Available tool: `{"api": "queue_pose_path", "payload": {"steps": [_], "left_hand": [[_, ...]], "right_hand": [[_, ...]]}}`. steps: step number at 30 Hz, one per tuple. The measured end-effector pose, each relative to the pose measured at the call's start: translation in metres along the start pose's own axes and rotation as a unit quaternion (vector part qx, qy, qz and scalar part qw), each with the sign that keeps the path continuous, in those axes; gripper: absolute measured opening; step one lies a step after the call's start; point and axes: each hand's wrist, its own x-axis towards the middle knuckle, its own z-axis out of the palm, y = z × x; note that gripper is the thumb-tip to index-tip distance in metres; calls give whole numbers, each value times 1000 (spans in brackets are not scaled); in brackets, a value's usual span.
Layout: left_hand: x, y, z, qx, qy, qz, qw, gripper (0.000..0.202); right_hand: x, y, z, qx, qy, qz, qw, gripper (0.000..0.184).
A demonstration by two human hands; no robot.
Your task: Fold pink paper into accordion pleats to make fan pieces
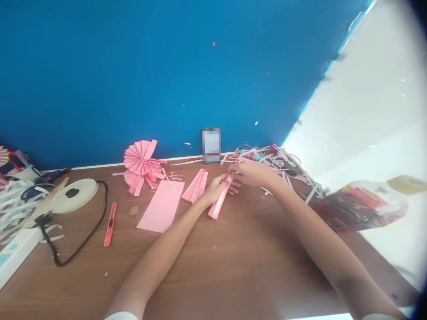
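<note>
My left hand (216, 190) is closed around a narrow accordion-folded pink paper (218, 205), which has a white strip along its upper face. At the paper's far end is my right hand (251, 172), its fingertips pinched together; what lies between them is too small to tell. Just left of my left hand lies another pleated pink paper (196, 186), partly fanned. Beside that is a flat pink sheet (162, 206). Further left, pink paper fan rosettes (142, 159) rest near the wall.
A red utility knife (110, 223), a roll of white tape (76, 195), a black cable (87, 241) and a white power strip (19, 253) lie left. A phone (211, 146) leans on the blue wall. Paper scraps (276, 161) pile behind my right arm; a plastic bag (363, 204) sits right.
</note>
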Motion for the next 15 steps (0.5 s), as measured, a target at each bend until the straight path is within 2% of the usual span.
{"api": "queue_pose_path", "payload": {"steps": [4, 10, 15], "left_hand": [[1, -1, 0, -10, 1, -8, 1000, 38], [4, -7, 0, 0, 43, 8, 999, 44], [6, -11, -1, -7, 49, -4, 999, 48]], "right_hand": [[0, 2, 0, -9, 15, -12, 1000, 25], [1, -3, 3, 24, -7, -26, 999, 21], [2, -9, 8, 10, -10, -14, 1000, 20]]}}
